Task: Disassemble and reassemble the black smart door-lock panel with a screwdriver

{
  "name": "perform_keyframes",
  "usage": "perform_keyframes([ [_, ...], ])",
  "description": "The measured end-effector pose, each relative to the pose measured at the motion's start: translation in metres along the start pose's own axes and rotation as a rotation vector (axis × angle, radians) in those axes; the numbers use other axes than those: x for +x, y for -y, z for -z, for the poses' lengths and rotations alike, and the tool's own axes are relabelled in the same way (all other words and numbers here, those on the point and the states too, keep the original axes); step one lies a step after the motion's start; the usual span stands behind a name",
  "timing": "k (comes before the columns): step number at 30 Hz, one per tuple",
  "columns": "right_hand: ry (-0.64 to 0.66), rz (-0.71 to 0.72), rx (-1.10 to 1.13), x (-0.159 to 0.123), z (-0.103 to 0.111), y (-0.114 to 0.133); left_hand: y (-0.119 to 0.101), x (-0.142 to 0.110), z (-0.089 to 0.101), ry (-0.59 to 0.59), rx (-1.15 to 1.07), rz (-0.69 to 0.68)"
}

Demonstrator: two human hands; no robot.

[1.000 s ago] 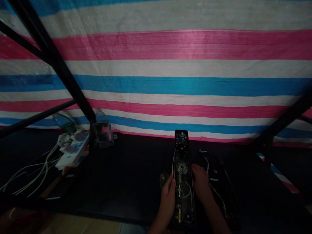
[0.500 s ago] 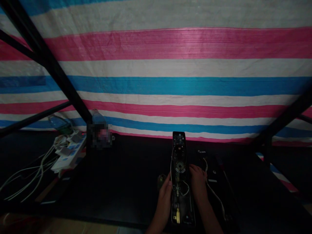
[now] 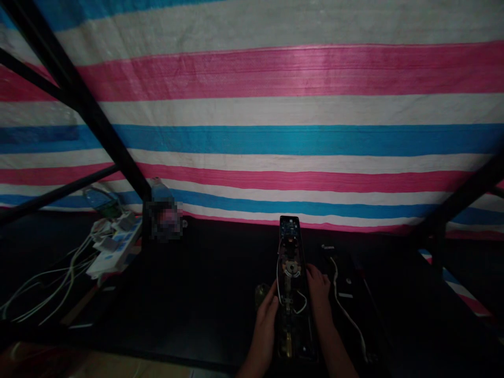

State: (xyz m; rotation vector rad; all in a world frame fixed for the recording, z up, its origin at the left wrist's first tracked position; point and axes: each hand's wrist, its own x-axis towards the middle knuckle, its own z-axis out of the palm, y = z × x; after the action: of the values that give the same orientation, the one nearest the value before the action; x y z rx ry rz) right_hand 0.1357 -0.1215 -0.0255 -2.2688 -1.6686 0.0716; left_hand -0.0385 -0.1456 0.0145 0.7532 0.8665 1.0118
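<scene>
A long black electronic door lock panel (image 3: 292, 273) lies in front of me with its inner side up, its far end by the striped sheet. A circuit board sits at its far end, a round metal part at mid-length, a white wire loop below that, and a brass-coloured piece near me. My left hand (image 3: 268, 310) is closed along its left edge, and my right hand (image 3: 318, 286) along its right edge. Parts of the fingers are hidden behind the housing. Beside my left fingertips lies a small roundish dark object (image 3: 261, 295), too dim to name.
Right of the panel is a dark piece with a pale cable (image 3: 342, 304) and a small white strip (image 3: 345, 295). At left stand a white power strip (image 3: 114, 249) with plugs and cables, and a clear bottle (image 3: 102, 202). Black frame bars (image 3: 106, 142) cross in front of the striped sheet (image 3: 275, 110).
The view has shifted slightly, moving the things at left a little to the right. The panel's near end appears slightly lower and darker; both hands keep their hold on it.
</scene>
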Motion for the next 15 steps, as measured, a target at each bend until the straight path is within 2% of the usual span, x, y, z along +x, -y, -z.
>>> perform_keyframes([
  [4,0.017,-0.002,-0.010,0.009,-0.008,-0.002,-0.002,-0.001,0.001,-0.035,-0.015,0.014],
  [15,-0.014,-0.009,-0.117,0.005,-0.019,0.006,0.000,0.000,-0.001,0.067,-0.102,-0.088],
])
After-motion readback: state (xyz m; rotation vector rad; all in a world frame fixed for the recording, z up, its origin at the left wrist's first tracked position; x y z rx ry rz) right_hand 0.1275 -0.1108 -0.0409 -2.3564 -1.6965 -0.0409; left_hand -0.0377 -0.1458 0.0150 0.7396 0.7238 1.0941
